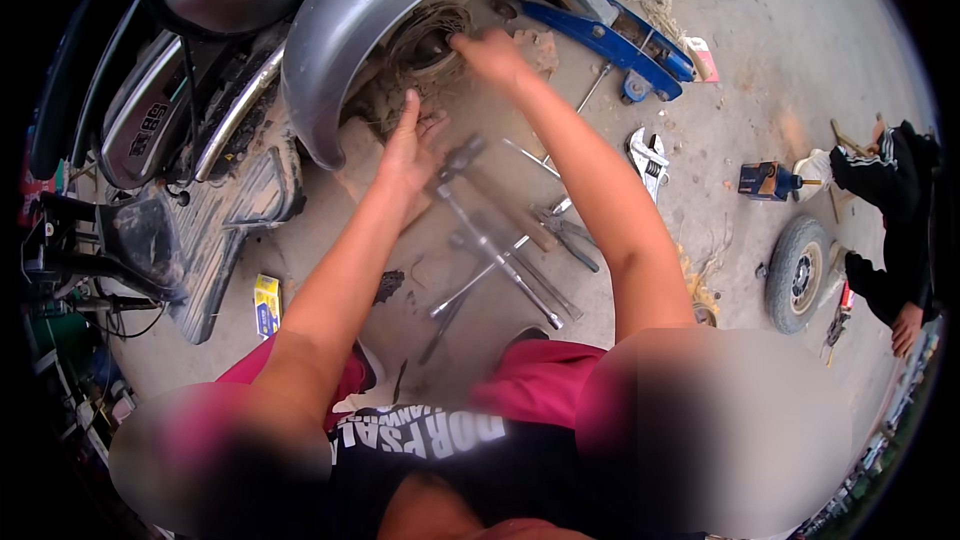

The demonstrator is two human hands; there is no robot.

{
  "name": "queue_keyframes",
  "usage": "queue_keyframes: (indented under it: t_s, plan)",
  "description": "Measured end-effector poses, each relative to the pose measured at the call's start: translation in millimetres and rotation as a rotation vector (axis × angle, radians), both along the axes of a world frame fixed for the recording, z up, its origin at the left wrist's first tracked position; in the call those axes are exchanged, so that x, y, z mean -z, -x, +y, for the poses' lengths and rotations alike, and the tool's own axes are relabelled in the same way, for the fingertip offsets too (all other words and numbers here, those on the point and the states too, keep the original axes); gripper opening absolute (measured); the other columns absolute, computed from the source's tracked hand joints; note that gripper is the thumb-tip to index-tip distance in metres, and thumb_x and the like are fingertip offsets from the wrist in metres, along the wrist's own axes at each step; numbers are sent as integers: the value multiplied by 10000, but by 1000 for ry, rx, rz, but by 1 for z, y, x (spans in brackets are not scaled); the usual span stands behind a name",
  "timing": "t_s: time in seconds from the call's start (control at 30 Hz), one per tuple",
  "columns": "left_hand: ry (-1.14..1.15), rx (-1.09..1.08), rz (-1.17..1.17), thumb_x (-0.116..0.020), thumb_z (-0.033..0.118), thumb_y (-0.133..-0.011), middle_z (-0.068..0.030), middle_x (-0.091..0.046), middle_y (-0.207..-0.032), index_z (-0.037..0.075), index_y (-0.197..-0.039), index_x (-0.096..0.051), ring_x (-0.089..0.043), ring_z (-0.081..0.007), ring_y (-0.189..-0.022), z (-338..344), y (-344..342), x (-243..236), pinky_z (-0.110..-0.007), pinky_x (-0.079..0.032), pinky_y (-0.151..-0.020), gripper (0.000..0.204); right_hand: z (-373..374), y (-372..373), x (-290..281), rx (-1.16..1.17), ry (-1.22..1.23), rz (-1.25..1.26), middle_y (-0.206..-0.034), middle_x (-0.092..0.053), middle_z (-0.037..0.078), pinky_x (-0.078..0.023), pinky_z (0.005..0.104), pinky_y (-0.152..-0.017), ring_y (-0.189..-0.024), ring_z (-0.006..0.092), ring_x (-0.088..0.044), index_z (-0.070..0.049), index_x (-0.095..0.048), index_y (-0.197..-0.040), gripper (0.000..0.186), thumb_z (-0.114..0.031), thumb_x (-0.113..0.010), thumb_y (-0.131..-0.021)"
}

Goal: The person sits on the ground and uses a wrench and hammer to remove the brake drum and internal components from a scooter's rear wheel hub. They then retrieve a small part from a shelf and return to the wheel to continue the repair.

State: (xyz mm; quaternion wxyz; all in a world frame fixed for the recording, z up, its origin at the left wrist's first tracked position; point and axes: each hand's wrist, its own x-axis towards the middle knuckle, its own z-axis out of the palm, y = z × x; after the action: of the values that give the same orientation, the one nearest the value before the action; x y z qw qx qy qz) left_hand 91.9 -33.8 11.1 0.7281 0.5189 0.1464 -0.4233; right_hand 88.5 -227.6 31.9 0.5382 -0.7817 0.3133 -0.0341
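Note:
A silver-grey fender (310,70) of a three-wheeled or motorcycle-like vehicle arches over a dirty round hub (432,48) with no tyre on it. My right hand (488,53) is at the hub's right side, its fingers bent toward the rim and smeared by motion. Lower down, my left hand (408,148) reaches up beside the hub, thumb raised and fingers apart, with nothing seen in it. Just below the hands, a hammer (462,156) and a cross-shaped lug wrench (487,246) appear blurred on the floor. Pliers (572,235) lie to their right.
A blue floor jack (610,35) stands at the far right of the fender. An adjustable wrench (650,158) lies beyond my right forearm. Farther right are a wheel with tyre (798,275), a dark blue box (765,181) and another person (885,180). A yellow-blue box (267,305) is at left.

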Motion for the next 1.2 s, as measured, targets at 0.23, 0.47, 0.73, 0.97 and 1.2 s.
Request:
queue_keyframes:
  t_s: [0.23, 0.47, 0.73, 0.97, 1.2]
  plan:
    - [-24, 94, 71, -493, 565, -896, -70, -573, -1018, 69, -1095, -538, -513, -230, -1116, 70, 35, 8, -394, -318, -993, 536, 19, 2, -13, -38, 66, 124, -1027, -622, 296, -449, 408, -913, -1032, 405, -589, 124, -611, -1026, 633, -468, -564, -807]
    - [-176, 235, 108, -462, 503, -934, -42, -593, -960, 85, -1051, -562, -570, -200, -1020, 101, 61, 24, -347, -345, -950, 446, 13, 0, -5, 7, 42, 45, -1000, -613, 326, -454, 419, -884, -1013, 407, -598, 135, -617, -979, 620, -459, -537, -819]
    - [-203, 223, 191, -493, 424, -940, -67, -596, -954, 69, -1034, -564, -592, -222, -986, 109, 93, 17, -374, -394, -937, 374, -2, 61, 7, 97, 197, 108, -930, -635, 301, -468, 435, -852, -955, 420, -609, 92, -596, -1013, 547, -407, -544, -795]
    - [-199, 336, 164, -519, 346, -941, -125, -602, -991, 2, -1056, -559, -605, -242, -967, 112, 99, 30, -371, -455, -888, 365, -15, 172, -2, -49, 419, 283, -854, -619, 291, -474, 445, -755, -834, 403, -618, 78, -550, -914, 456, -359, -563, -785]
    - [-133, 388, 81, -539, 256, -935, -144, -589, -1023, -11, -1074, -547, -602, -251, -977, 93, 90, 31, -375, -472, -865, 301, -14, 277, 27, 124, 59, 221, -787, -601, 212, -454, 404, -698, -755, 303, -597, 74, -535, -913, 405, -312, -588, -803]
